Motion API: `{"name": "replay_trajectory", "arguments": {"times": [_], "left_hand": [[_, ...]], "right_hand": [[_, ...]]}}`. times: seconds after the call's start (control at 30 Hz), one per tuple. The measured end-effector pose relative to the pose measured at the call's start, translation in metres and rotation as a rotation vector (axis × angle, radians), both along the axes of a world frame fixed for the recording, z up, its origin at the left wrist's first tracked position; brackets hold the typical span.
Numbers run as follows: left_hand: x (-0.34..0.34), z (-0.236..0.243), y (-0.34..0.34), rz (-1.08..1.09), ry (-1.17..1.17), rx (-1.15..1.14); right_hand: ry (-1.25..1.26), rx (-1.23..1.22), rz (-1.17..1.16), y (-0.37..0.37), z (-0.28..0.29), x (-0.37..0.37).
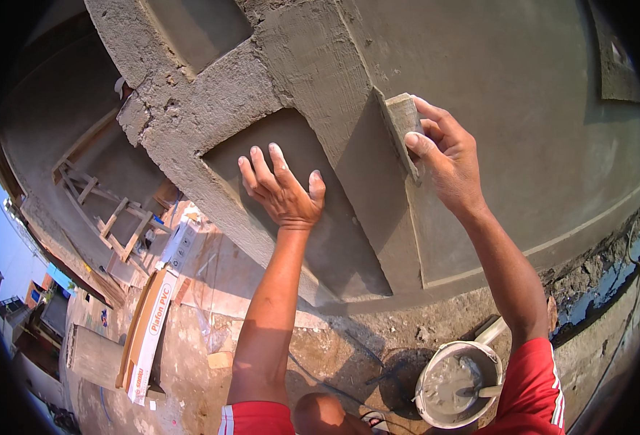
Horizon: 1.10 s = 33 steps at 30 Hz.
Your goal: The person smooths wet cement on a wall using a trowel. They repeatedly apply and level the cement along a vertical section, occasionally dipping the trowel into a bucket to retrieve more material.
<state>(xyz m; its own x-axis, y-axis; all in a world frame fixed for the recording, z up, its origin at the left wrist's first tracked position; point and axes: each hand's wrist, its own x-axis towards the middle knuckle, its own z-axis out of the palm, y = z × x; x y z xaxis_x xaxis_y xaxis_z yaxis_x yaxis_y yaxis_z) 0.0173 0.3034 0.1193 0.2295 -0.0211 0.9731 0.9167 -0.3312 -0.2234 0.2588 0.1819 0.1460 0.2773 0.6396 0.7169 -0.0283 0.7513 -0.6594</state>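
A small cement-caked float with a block grip is pinched between the thumb and fingers of my right hand. Its thin flat side stands against the raised grey plaster band, along that band's right edge. Fingers spread, my left hand is over the recessed panel to the left of the band and holds nothing. Whether its fingertips press on the plaster I cannot tell. Rough, chipped mortar borders the recess above and to the left, while the band looks freshly coated and ridged near its top.
A bucket of wet grey mortar, with a tool's handle sticking out, stands at lower right. Long white-and-orange cartons lie at left, near a wooden trestle frame. Past the wall's edge, a person's white cap shows.
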Motion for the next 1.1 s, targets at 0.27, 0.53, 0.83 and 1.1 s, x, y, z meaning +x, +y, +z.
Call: {"name": "replay_trajectory", "arguments": {"times": [0.27,0.53,0.83,1.1], "left_hand": [[-0.001,-0.002,0.003,-0.007,-0.012,0.003],[-0.003,0.000,0.001,0.004,0.002,0.009],[0.000,0.000,0.001,0.000,-0.003,0.013],[-0.004,-0.001,-0.002,-0.016,-0.013,-0.009]], "right_hand": [[0.076,-0.170,0.035,-0.005,-0.139,0.001],[0.248,-0.289,0.036,-0.054,-0.157,0.008],[-0.483,0.331,-0.816,0.005,-0.036,-0.023],[-0.942,0.266,-0.694,-0.004,-0.074,-0.025]]}}
